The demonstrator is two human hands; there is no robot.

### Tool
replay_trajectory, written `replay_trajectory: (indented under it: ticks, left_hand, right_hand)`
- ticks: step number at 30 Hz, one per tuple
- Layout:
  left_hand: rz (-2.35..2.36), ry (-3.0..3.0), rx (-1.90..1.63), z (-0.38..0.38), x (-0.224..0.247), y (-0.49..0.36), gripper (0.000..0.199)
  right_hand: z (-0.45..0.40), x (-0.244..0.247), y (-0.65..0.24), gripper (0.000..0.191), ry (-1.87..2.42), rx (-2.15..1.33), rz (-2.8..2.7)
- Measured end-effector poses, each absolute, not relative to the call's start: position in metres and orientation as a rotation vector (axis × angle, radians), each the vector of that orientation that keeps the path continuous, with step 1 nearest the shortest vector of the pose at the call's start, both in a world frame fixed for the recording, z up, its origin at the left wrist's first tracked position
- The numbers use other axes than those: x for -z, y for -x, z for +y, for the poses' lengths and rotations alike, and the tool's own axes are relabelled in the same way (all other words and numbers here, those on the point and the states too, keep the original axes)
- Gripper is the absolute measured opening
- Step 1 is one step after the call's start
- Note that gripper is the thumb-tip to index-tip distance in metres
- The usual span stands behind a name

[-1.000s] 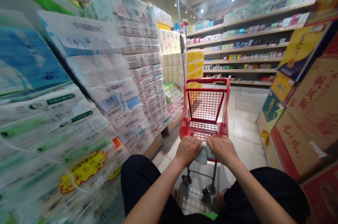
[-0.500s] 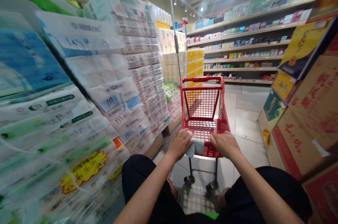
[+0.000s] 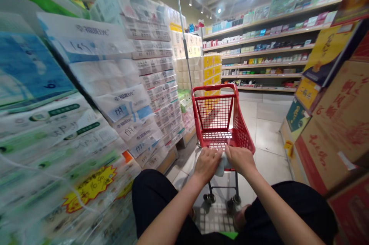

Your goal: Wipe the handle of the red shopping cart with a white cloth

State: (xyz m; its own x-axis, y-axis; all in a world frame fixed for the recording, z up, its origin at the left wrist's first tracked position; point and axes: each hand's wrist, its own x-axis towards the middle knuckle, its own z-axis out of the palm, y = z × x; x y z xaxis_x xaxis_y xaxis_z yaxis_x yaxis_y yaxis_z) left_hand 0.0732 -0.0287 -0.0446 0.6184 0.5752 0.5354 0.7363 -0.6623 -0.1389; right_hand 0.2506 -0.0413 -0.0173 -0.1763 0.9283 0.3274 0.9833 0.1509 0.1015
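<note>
A small red plastic shopping cart [image 3: 221,120] with an empty mesh basket stands in the aisle just ahead of me. Both hands rest on its near handle bar. My left hand [image 3: 208,163] and my right hand [image 3: 241,159] sit close together, fingers curled over the bar, with a pale cloth [image 3: 222,165] bunched between them. A thin metal pole [image 3: 182,37] rises from the cart's far left corner toward the ceiling. My knees in dark trousers fill the bottom of the view.
Tall stacks of wrapped tissue packs [image 3: 115,95] line the left side close by. Brown and yellow cartons [image 3: 334,122] crowd the right. Shelves of small boxes [image 3: 268,45] run across the far end. Pale floor tiles [image 3: 268,133] stretch ahead.
My hands, spread apart on the bar half a second ago, have come back together over the cloth. The cart has swung its front toward the left.
</note>
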Motion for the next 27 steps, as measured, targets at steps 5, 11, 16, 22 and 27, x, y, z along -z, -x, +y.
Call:
replay_trajectory:
  ticks: [5, 11, 16, 22, 27]
  left_hand:
    - [-0.721, 2.678, 0.538, -0.017, 0.033, -0.053, 0.034]
    - [-0.533, 2.829, 0.537, 0.007, 0.018, -0.023, 0.031]
    - [-0.892, 2.807, 0.588, 0.035, 0.006, -0.004, 0.039]
    - [-1.229, 2.662, 0.726, 0.059, -0.009, -0.008, 0.049]
    - [-1.282, 2.800, 0.901, 0.017, 0.008, -0.040, 0.034]
  right_hand:
    - [-0.046, 0.023, -0.274, 0.044, 1.725, 0.463, -2.171]
    - [-0.049, 0.027, -0.291, 0.042, 1.636, 0.517, -2.143]
    - [-0.046, 0.029, -0.289, 0.040, 1.647, 0.525, -2.124]
    - [-0.041, 0.034, -0.280, 0.043, 1.648, 0.537, -2.077]
    - [-0.040, 0.035, -0.282, 0.041, 1.632, 0.554, -2.072]
